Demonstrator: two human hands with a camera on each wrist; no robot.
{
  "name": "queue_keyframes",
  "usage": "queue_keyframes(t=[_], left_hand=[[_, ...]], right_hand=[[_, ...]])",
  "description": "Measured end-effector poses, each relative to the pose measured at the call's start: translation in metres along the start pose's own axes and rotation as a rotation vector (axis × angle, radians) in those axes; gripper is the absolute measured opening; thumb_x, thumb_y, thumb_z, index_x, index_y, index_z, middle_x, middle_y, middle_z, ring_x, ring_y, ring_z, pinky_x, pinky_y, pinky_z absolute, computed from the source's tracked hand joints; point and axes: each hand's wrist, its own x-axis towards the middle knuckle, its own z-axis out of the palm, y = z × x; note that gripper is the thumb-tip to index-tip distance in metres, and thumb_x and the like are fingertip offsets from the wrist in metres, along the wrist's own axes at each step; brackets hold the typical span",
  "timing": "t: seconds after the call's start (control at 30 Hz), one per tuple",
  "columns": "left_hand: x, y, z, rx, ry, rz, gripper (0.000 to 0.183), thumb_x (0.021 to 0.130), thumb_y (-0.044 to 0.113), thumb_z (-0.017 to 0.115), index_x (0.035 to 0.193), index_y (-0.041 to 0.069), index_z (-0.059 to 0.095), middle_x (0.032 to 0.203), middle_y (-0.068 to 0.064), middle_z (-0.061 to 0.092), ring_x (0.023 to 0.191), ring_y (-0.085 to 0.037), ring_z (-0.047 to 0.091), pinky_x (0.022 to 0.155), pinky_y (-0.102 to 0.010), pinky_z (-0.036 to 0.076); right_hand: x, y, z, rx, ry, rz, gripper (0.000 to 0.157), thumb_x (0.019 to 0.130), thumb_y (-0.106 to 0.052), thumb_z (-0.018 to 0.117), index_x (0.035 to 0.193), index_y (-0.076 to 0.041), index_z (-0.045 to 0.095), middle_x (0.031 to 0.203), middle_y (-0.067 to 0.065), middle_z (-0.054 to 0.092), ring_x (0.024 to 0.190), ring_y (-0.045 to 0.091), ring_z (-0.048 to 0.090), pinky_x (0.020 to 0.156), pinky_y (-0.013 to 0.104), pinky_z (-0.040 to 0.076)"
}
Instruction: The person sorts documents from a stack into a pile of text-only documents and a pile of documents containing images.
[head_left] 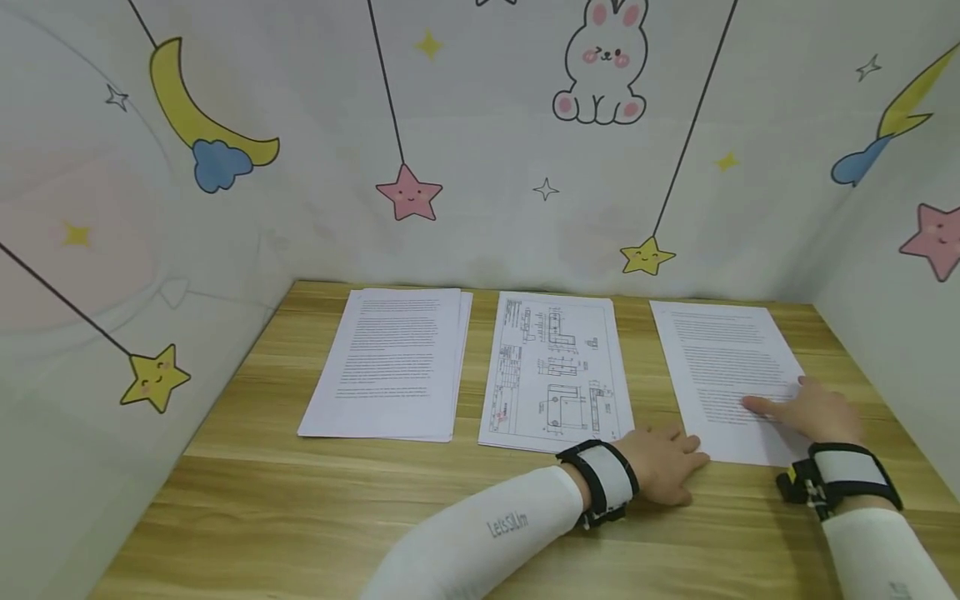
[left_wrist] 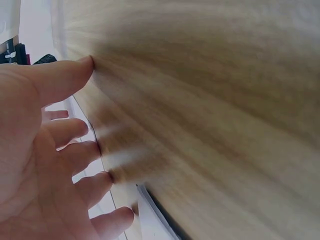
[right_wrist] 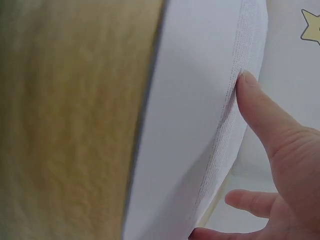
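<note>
On the right of the table lies a text-printed paper stack. My right hand rests at its right side, with the thumb laid on the printed lines and the other fingers at the right edge. Near the stack's lower left corner is my left hand, palm down with fingers spread. In the left wrist view its fingertips come down at the paper's edge, and the thumb is over bare wood. Just left of this hand lies a stack of technical drawings, its lower right corner partly behind the hand.
Another stack of text pages, its sheets slightly offset, lies on the left of the wooden table. A white cloth wall with cartoon stars, a moon and a rabbit encloses the back and both sides.
</note>
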Motion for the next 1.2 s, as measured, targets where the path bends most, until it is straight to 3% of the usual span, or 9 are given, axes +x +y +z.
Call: queue_keyframes(t=[0.2, 0.33, 0.6, 0.8, 0.93, 1.03, 1.1, 1.2], left_hand=[[-0.001, 0.0, 0.001, -0.005, -0.002, -0.002, 0.058, 0.098, 0.06, 0.045, 0.152, 0.048, 0.028, 0.162, 0.027, 0.02, 0.152, 0.0, 0.014, 0.122, -0.03, 0.026], [-0.001, 0.0, 0.001, -0.027, -0.016, -0.005, 0.058, 0.098, 0.059, 0.046, 0.152, 0.05, 0.027, 0.162, 0.028, 0.019, 0.153, 0.0, 0.013, 0.123, -0.031, 0.024], [-0.002, -0.002, -0.001, -0.031, -0.031, -0.005, 0.058, 0.098, 0.058, 0.046, 0.152, 0.05, 0.026, 0.162, 0.029, 0.017, 0.153, 0.001, 0.013, 0.123, -0.028, 0.023], [-0.001, -0.003, -0.001, -0.037, -0.032, 0.0, 0.057, 0.098, 0.057, 0.046, 0.152, 0.05, 0.026, 0.162, 0.029, 0.018, 0.153, 0.002, 0.013, 0.123, -0.027, 0.023], [0.0, -0.003, 0.0, -0.04, -0.03, 0.004, 0.057, 0.098, 0.057, 0.046, 0.152, 0.05, 0.026, 0.162, 0.028, 0.018, 0.153, 0.002, 0.013, 0.123, -0.027, 0.023], [0.0, -0.004, 0.001, -0.039, -0.026, 0.009, 0.057, 0.098, 0.057, 0.046, 0.152, 0.05, 0.027, 0.162, 0.028, 0.018, 0.153, 0.001, 0.014, 0.123, -0.027, 0.023], [0.0, -0.004, 0.001, -0.039, -0.023, 0.011, 0.057, 0.098, 0.057, 0.046, 0.152, 0.049, 0.027, 0.162, 0.028, 0.019, 0.152, 0.001, 0.015, 0.123, -0.027, 0.023], [0.0, -0.004, 0.001, -0.04, -0.024, 0.012, 0.057, 0.099, 0.057, 0.046, 0.152, 0.05, 0.026, 0.162, 0.028, 0.018, 0.153, 0.001, 0.014, 0.123, -0.028, 0.023]], right_hand=[[0.004, 0.004, -0.001, 0.082, 0.031, 0.055, 0.116, 0.082, -0.071, 0.063, 0.144, 0.019, 0.026, 0.138, 0.048, 0.034, 0.116, 0.058, 0.044, 0.093, 0.064, 0.045], [0.005, 0.009, 0.0, 0.14, 0.035, 0.115, 0.108, 0.085, -0.064, 0.064, 0.145, 0.018, 0.025, 0.141, 0.046, 0.033, 0.121, 0.057, 0.04, 0.099, 0.064, 0.042], [0.005, 0.011, -0.002, 0.283, 0.012, 0.188, 0.108, 0.088, -0.057, 0.065, 0.152, 0.012, 0.012, 0.152, 0.042, 0.019, 0.135, 0.059, 0.027, 0.108, 0.067, 0.033], [0.014, 0.02, -0.003, 0.276, 0.002, 0.181, 0.112, 0.086, -0.061, 0.065, 0.15, 0.015, 0.013, 0.15, 0.044, 0.021, 0.131, 0.058, 0.031, 0.107, 0.066, 0.036], [0.018, 0.021, -0.004, 0.294, -0.015, 0.162, 0.112, 0.085, -0.063, 0.065, 0.148, 0.018, 0.019, 0.145, 0.045, 0.027, 0.121, 0.055, 0.039, 0.102, 0.062, 0.042], [0.021, 0.021, -0.004, 0.309, -0.029, 0.132, 0.109, 0.084, -0.063, 0.067, 0.144, 0.019, 0.028, 0.131, 0.043, 0.044, 0.104, 0.047, 0.051, 0.083, 0.052, 0.052], [0.022, 0.021, -0.003, 0.323, -0.055, 0.102, 0.106, 0.084, -0.062, 0.066, 0.142, 0.018, 0.031, 0.12, 0.039, 0.051, 0.093, 0.04, 0.056, 0.07, 0.042, 0.051], [0.025, 0.023, -0.003, 0.383, -0.113, 0.05, 0.101, 0.087, -0.058, 0.066, 0.144, 0.016, 0.029, 0.116, 0.036, 0.056, 0.087, 0.031, 0.06, 0.065, 0.033, 0.047]])
